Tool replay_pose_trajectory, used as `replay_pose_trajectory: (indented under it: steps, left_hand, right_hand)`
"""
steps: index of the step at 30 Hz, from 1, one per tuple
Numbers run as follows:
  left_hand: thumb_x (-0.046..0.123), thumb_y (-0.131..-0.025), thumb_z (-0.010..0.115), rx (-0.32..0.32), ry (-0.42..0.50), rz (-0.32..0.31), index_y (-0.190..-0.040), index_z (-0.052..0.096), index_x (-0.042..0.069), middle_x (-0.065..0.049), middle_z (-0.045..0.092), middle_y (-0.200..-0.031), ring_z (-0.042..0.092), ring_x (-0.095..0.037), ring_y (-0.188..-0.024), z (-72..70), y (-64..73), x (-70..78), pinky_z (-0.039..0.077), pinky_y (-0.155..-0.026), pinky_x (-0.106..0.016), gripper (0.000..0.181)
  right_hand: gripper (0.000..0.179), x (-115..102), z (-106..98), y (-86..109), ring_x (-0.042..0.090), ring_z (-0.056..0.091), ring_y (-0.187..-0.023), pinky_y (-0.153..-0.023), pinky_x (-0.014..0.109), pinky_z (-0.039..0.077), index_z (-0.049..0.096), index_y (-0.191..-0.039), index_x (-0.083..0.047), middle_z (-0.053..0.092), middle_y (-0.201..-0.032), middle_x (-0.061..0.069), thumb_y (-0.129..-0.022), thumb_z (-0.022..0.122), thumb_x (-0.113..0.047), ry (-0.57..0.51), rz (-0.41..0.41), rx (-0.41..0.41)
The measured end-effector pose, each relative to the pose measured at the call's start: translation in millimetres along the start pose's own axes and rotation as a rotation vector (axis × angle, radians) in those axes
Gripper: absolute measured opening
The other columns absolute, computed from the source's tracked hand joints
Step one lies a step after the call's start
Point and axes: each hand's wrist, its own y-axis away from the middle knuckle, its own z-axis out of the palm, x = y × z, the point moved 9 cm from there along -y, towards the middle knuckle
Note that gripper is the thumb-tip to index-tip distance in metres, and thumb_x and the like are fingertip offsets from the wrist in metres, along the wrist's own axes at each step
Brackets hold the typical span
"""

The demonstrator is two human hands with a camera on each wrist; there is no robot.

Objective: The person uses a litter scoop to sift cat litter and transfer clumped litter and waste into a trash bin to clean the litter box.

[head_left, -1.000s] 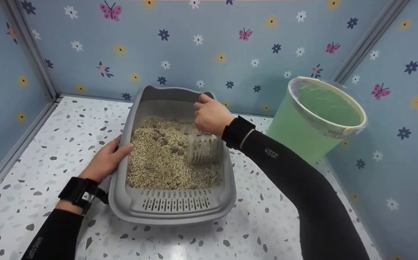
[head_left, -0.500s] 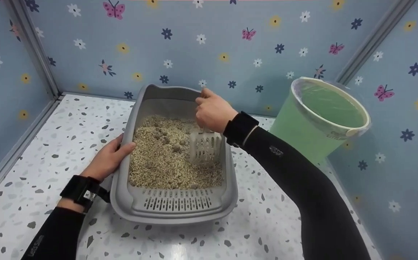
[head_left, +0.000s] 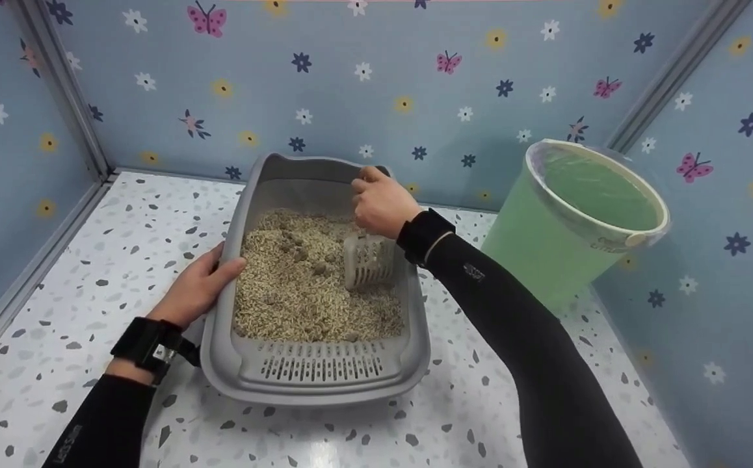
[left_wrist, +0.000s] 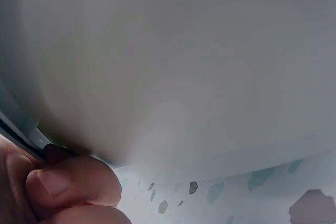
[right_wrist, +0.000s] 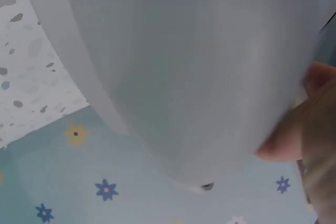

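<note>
A grey litter box (head_left: 315,393) stands on the speckled surface, filled with tan pellet litter (head_left: 285,305). Several darker clumps (head_left: 318,266) lie on the litter near its middle. My left hand (head_left: 198,286) grips the box's left rim, thumb on top; in the left wrist view its fingers (left_wrist: 79,184) curl in under the rim. Inside the box, at the right wall, my right hand (head_left: 384,205) grips the handle of a pale slotted litter scoop (head_left: 370,260). Its slotted end hangs close over the litter. In the right wrist view the box's grey wall (right_wrist: 184,77) hides the scoop.
A green bin (head_left: 532,240) with a clear liner over its cream rim stands at the back right. Blue flower-patterned panels (head_left: 350,97) enclose the back and both sides. The box has a slotted front ledge (head_left: 321,364).
My right hand rises slightly with the scoop, then drops back, and the scoop's tilt changes with it. The left hand keeps its grip on the rim.
</note>
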Motion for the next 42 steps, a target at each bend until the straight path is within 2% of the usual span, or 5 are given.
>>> replay_pose_trajectory:
  steps: [6,16,25,34,42]
  left_hand:
    - [0.046,-0.118,0.052,-0.013,0.002,0.035,-0.18,0.017,0.012,-0.03,0.049,-0.159,0.063,-0.04,-0.126,0.8,1.1,4.1,0.056,-0.095,-0.024,0.079]
    - [0.051,-0.116,0.055,0.01,-0.013,0.002,-0.18,0.019,0.014,-0.027,0.059,-0.13,0.067,-0.029,-0.099,-3.6,0.3,0.9,0.062,-0.081,-0.034,0.081]
    - [0.05,-0.117,0.054,0.01,-0.008,0.008,-0.179,0.019,0.011,-0.028,0.059,-0.133,0.067,-0.031,-0.104,-1.0,-0.4,-2.3,0.062,-0.085,-0.032,0.081]
    - [0.051,-0.117,0.053,-0.017,0.023,-0.008,-0.18,0.016,0.016,-0.028,0.052,-0.157,0.064,-0.037,-0.122,2.8,0.0,-2.2,0.057,-0.094,-0.027,0.082]
    - [0.05,-0.117,0.054,-0.001,0.01,-0.006,-0.18,0.017,0.015,-0.027,0.057,-0.139,0.064,-0.029,-0.11,-0.5,0.1,-2.5,0.058,-0.088,-0.029,0.081]
  right_hand:
    - [0.046,15.4,-1.0,-5.5,0.025,0.057,-0.092,-0.105,0.044,0.043,0.07,-0.065,-0.018,0.069,-0.078,-0.001,-0.097,0.054,0.011,-0.13,0.065,0.005]
    - [0.034,13.1,-32.6,-24.9,0.027,0.055,-0.091,-0.107,0.051,0.04,0.079,-0.074,-0.017,0.074,-0.085,0.0,-0.097,0.064,0.003,-0.341,0.093,-0.134]
    - [0.051,-6.9,-26.2,-43.1,0.024,0.032,-0.084,-0.092,0.043,0.026,0.045,-0.064,-0.019,0.043,-0.069,0.0,-0.107,0.048,0.009,-0.271,0.092,-0.152]
    - [0.047,17.5,-3.3,-29.9,0.027,0.045,-0.089,-0.1,0.045,0.036,0.064,-0.072,-0.014,0.067,-0.081,0.005,-0.114,0.049,0.001,-0.273,0.202,-0.259]
    - [0.02,46.1,3.7,-15.1,0.029,0.07,-0.103,-0.112,0.052,0.046,0.087,-0.118,-0.021,0.081,-0.109,0.003,-0.1,0.079,-0.021,-0.691,0.414,-0.463]
